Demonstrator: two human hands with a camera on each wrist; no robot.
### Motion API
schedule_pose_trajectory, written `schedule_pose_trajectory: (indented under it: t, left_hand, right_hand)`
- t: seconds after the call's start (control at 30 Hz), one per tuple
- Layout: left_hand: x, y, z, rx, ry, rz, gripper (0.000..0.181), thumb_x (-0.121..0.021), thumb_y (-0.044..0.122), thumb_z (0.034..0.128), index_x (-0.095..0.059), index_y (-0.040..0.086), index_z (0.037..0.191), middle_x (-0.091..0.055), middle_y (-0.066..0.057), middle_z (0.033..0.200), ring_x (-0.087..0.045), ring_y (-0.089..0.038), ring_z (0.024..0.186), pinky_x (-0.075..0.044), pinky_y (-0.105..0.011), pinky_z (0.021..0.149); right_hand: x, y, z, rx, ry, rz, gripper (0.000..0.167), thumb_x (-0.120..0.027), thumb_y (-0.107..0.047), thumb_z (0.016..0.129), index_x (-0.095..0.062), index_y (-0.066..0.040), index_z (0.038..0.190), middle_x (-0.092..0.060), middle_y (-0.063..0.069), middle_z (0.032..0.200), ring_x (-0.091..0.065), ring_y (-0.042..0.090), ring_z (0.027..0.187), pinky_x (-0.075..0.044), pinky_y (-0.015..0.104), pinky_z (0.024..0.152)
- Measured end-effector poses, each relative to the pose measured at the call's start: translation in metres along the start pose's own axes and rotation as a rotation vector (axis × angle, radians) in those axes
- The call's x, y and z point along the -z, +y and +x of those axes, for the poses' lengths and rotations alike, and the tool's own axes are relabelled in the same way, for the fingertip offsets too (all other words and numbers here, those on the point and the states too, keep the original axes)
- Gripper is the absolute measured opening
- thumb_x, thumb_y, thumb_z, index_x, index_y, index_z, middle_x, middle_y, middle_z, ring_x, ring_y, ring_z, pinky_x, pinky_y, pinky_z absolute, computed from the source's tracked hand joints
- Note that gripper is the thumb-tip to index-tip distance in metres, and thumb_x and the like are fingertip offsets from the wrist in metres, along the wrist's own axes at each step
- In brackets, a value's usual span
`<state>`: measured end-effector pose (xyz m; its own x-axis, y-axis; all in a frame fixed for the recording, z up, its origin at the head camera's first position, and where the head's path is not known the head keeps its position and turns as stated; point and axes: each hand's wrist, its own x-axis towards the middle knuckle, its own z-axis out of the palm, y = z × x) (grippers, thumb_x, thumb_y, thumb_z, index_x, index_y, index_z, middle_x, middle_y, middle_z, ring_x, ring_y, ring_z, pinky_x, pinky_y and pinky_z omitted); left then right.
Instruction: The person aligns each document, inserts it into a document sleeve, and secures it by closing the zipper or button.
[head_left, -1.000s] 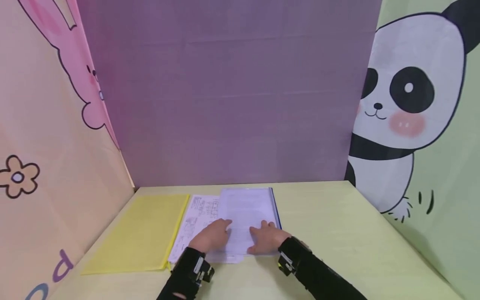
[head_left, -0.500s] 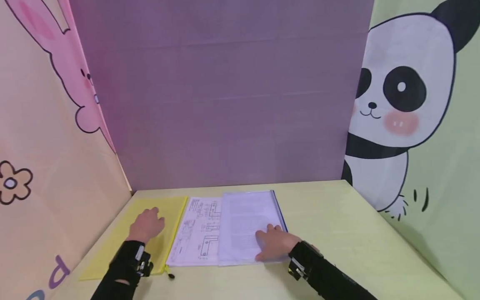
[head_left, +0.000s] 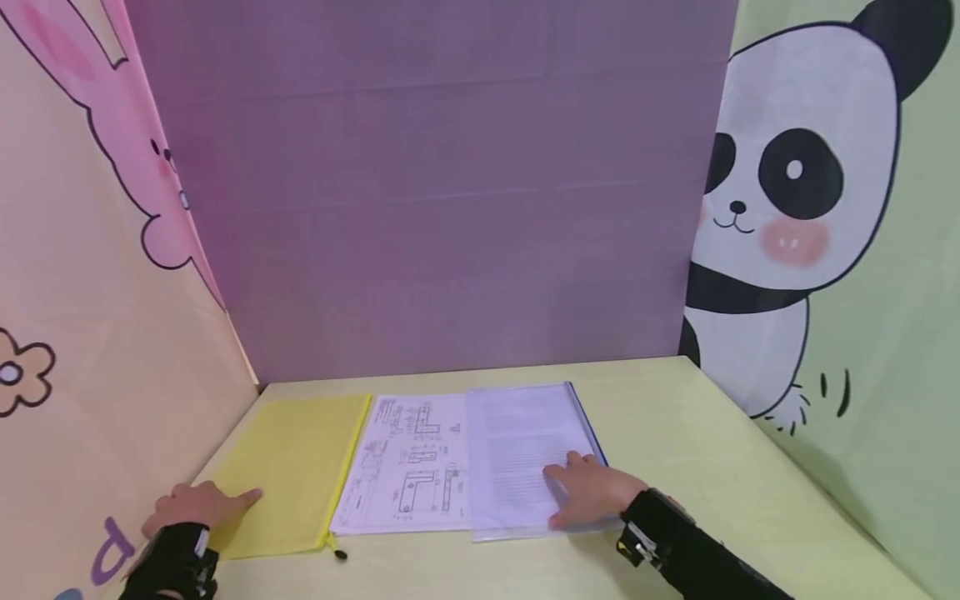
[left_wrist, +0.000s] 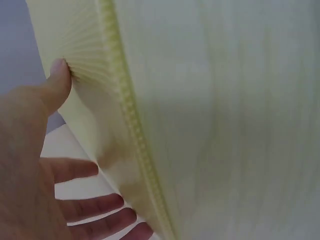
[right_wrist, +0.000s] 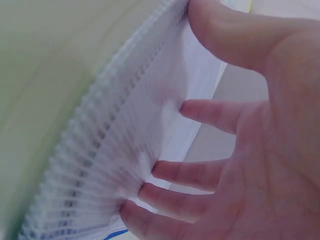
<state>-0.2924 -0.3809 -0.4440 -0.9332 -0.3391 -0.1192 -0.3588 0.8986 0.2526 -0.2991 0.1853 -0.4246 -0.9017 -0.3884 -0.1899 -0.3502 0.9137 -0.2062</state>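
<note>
At the left of the table lies a yellow zip folder [head_left: 292, 475]. My left hand [head_left: 197, 505] is at its near left part; in the left wrist view the thumb [left_wrist: 61, 82] touches the folder and the other fingers spread along its edge. A white sheet with technical drawings [head_left: 420, 467] lies between the folder and a clear report cover [head_left: 517, 467] with a dark blue spine and printed pages inside. My right hand [head_left: 596, 490] rests on the cover's right part, spread fingertips [right_wrist: 192, 110] touching its surface in the right wrist view.
The pale wood table [head_left: 697, 475] stretches to the right of the cover. A purple panel [head_left: 450, 208] stands behind it, and printed cloth walls [head_left: 885, 333] rise on both sides. A zip pull [head_left: 340, 553] hangs at the yellow folder's near corner.
My left hand has left the papers, passed over the yellow folder and come to its near left edge. The clear cover and my right hand have shifted right, uncovering more of the drawing sheet.
</note>
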Motion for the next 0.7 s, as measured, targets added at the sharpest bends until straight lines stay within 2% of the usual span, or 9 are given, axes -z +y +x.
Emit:
schedule_pose_trajectory:
  t: [0.1, 0.23, 0.33, 0.43, 0.53, 0.63, 0.7]
  left_hand:
    - [-0.004, 0.000, 0.003, 0.024, 0.017, -0.008, 0.111, -0.059, 0.082, 0.0779, -0.053, -0.023, 0.115, -0.045, -0.047, 0.102, -0.044, -0.068, 0.103, -0.042, -0.076, 0.082]
    - [-0.007, -0.001, 0.009, 0.045, 0.019, -0.014, 0.114, -0.064, 0.083, 0.0738, -0.053, -0.023, 0.114, -0.044, -0.047, 0.103, -0.044, -0.069, 0.104, -0.041, -0.079, 0.083]
    - [-0.007, -0.001, 0.008, 0.073, 0.020, -0.018, 0.115, -0.067, 0.082, 0.0717, -0.052, -0.024, 0.114, -0.044, -0.048, 0.103, -0.044, -0.068, 0.105, -0.040, -0.080, 0.086]
    - [-0.006, 0.000, 0.009, 0.102, 0.010, -0.036, 0.117, -0.069, 0.081, 0.0712, -0.049, -0.025, 0.117, -0.042, -0.052, 0.108, -0.041, -0.070, 0.110, -0.039, -0.081, 0.089]
    - [-0.005, 0.000, 0.012, 0.131, -0.021, -0.069, 0.121, -0.070, 0.079, 0.0720, -0.043, -0.027, 0.124, -0.034, -0.058, 0.118, -0.032, -0.074, 0.118, -0.035, -0.083, 0.093]
    - [-0.004, -0.002, 0.014, 0.150, -0.046, -0.102, 0.124, -0.073, 0.076, 0.0716, -0.038, -0.029, 0.127, -0.026, -0.062, 0.124, -0.025, -0.076, 0.123, -0.031, -0.083, 0.097]
    - [-0.003, -0.004, 0.015, 0.160, -0.042, -0.121, 0.126, -0.075, 0.077, 0.0682, -0.039, -0.029, 0.125, -0.028, -0.061, 0.122, -0.027, -0.075, 0.121, -0.031, -0.082, 0.098]
  right_hand:
    - [0.001, 0.014, -0.007, -0.015, 0.003, 0.029, 0.078, -0.081, -0.048, 0.082, -0.054, -0.011, 0.145, -0.041, 0.029, 0.150, -0.039, 0.049, 0.138, -0.036, 0.068, 0.107]
    - [0.004, 0.033, -0.015, -0.026, 0.003, 0.073, 0.080, -0.083, -0.045, 0.080, -0.054, -0.009, 0.146, -0.040, 0.031, 0.149, -0.039, 0.050, 0.137, -0.037, 0.070, 0.105]
    - [0.007, 0.049, -0.020, -0.038, 0.001, 0.082, 0.080, -0.085, -0.043, 0.079, -0.055, -0.010, 0.145, -0.043, 0.028, 0.146, -0.045, 0.045, 0.132, -0.040, 0.069, 0.103]
    - [0.011, 0.069, -0.025, -0.034, 0.014, 0.081, 0.078, -0.086, -0.039, 0.078, -0.056, -0.010, 0.144, -0.046, 0.026, 0.141, -0.051, 0.040, 0.125, -0.042, 0.066, 0.101]
    - [0.015, 0.089, -0.030, -0.039, 0.027, 0.077, 0.077, -0.086, -0.036, 0.077, -0.057, -0.010, 0.143, -0.048, 0.024, 0.138, -0.054, 0.037, 0.119, -0.044, 0.065, 0.100]
    - [0.019, 0.108, -0.036, -0.063, 0.022, 0.087, 0.077, -0.086, -0.034, 0.078, -0.055, -0.008, 0.144, -0.046, 0.028, 0.140, -0.053, 0.041, 0.120, -0.043, 0.068, 0.099]
    - [0.023, 0.120, -0.041, -0.085, 0.013, 0.100, 0.078, -0.084, -0.034, 0.080, -0.053, -0.007, 0.145, -0.043, 0.033, 0.142, -0.051, 0.047, 0.122, -0.042, 0.072, 0.097]
